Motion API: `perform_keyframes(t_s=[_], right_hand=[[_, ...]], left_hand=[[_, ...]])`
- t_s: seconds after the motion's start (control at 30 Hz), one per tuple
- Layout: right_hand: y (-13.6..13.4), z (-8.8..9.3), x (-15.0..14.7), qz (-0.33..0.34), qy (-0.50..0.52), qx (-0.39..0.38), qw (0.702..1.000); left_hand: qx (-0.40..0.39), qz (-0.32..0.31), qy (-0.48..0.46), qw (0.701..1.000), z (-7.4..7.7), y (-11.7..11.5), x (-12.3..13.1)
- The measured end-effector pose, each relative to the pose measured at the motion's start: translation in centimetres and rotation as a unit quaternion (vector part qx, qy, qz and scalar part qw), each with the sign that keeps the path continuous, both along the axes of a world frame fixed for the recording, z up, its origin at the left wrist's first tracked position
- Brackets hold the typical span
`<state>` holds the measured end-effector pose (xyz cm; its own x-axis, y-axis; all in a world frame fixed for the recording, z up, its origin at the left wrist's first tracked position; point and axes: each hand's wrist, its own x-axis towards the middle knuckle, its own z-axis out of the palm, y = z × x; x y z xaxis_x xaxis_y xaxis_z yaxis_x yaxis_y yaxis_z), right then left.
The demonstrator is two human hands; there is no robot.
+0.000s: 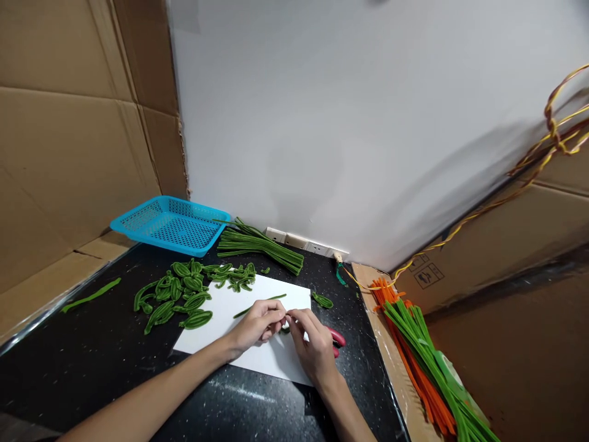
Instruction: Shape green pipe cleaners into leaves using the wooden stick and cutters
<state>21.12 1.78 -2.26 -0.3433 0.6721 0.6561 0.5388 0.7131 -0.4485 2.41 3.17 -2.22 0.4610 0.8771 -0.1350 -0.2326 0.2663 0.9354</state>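
Observation:
Over the white sheet (271, 362), my left hand (258, 322) and my right hand (313, 344) meet with their fingertips pinched together. Between and just below the fingers shows a small bit of dark green pipe cleaner (285, 329); most of it is hidden by the fingers. Behind my left hand a straight green pipe cleaner piece (277, 297) lies across the sheet. Red-handled pliers (337, 337) rest by my right hand, their head covered by it. Several leaf shapes bent from green pipe cleaner (196, 319) are heaped left of the sheet, and one leaf (323, 300) lies to its right.
A blue perforated basket (202, 250) stands at the back left, beside a bundle of dark green pipe cleaners (262, 242). Power sockets (317, 248) line the wall. Orange pipe cleaners (414, 374) and bright green ones (426, 350) lie right, on cardboard. A light green strip (94, 294) lies far left.

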Motion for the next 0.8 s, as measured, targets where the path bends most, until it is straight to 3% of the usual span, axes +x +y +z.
perform_keyframes(t_s=[0.47,0.6,0.8], right_hand=[[-0.24,-0.09,0.05,0.001,-0.044,0.005,0.999],[-0.39,-0.32,-0.16,0.008,-0.007,-0.043,0.999],[-0.75,0.14,-0.77,0.007,0.073,-0.175,0.982]], left_hand=[[0.033,-0.016,-0.002,0.999,-0.61,-0.02,0.05],[0.062,-0.012,0.007,0.998,-0.13,-0.36,0.23],[0.141,0.007,0.056,0.988,0.36,-0.71,0.12]])
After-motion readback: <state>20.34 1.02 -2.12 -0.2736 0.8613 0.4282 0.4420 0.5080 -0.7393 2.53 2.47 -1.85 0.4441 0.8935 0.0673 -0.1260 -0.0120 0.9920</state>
